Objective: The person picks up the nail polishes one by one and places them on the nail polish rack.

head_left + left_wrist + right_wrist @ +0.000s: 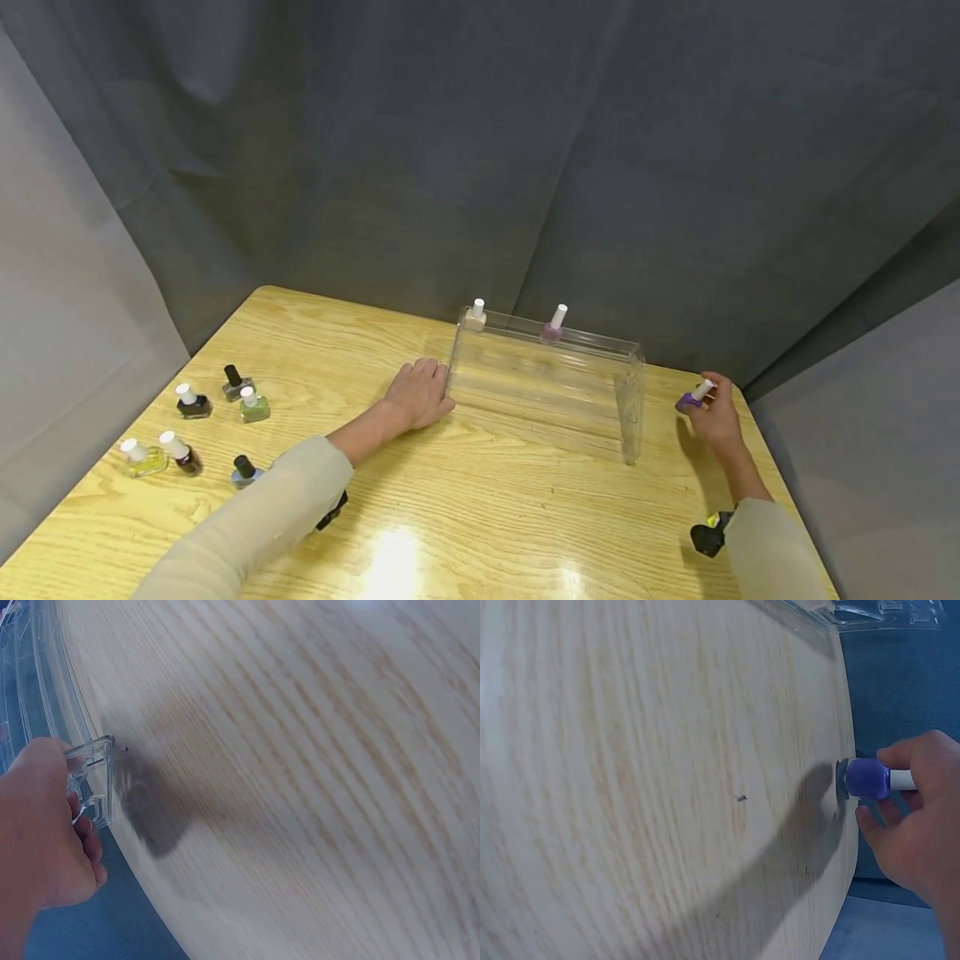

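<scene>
Bench (525, 517) carrying a clear rack (536, 383).
Left grip (417, 395) curls round its end, fingertips (88, 838) showing only in the left wrist view; right grip (717, 417) pinches the purple bottle (686, 403) right of the rack, cap (703, 388) up, long axis slanting right in head view. Two bottles (552, 332) top the rack; six bottles (256, 409) left.

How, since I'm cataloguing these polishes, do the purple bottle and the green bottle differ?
The purple bottle is held by the right hand; the green bottle stands untouched on the table. In the head view, the purple bottle is right of the rack, the green bottle left of it. Both have white caps.
</scene>
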{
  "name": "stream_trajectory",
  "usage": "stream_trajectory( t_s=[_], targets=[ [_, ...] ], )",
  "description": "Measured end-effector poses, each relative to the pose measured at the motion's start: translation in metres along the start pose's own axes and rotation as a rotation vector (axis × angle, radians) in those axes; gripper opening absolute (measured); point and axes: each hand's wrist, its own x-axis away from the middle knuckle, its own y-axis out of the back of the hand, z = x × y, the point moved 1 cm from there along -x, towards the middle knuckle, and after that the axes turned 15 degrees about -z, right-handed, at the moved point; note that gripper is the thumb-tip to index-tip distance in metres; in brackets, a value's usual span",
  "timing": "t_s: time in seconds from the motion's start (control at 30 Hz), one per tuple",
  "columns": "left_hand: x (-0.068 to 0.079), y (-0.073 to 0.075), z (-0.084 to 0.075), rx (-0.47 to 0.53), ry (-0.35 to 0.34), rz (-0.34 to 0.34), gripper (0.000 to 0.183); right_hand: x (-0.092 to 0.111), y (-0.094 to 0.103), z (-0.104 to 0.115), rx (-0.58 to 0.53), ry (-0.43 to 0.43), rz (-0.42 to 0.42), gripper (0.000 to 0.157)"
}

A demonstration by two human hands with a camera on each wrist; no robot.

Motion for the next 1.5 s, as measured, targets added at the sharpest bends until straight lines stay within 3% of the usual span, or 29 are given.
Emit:
stream_trajectory(
  t_s=[0.27,0.5,0.7,0.93,1.17,1.5],
  targets=[
    [0.0,0.0,-0.001,-0.006,-0.011,-0.026,0.05,0.003,0.001,-0.004,0.123,0.099,-0.066,0.052],
    [-0.002,-0.001,-0.001,-0.004,-0.006,-0.023,0.05,0.005,0.001,-0.006,0.183,0.032,-0.133,0.054],
    [-0.003,-0.001,-0.001,0.019,0.003,-0.014,0.053,0.009,0.002,0.0,0.158,-0.025,-0.135,0.059],
    [-0.002,-0.002,-0.001,0.036,0.015,0.003,0.055,0.004,0.007,0.009,0.149,0.023,-0.115,0.057],
    [0.0,-0.001,-0.001,0.04,0.019,-0.002,0.05,-0.003,0.012,0.028,0.074,0.117,-0.107,0.057],
    [0.0,-0.001,0.0,0.027,0.011,0.001,0.051,-0.005,0.011,0.071,0.03,0.173,-0.062,0.059]
  ],
)
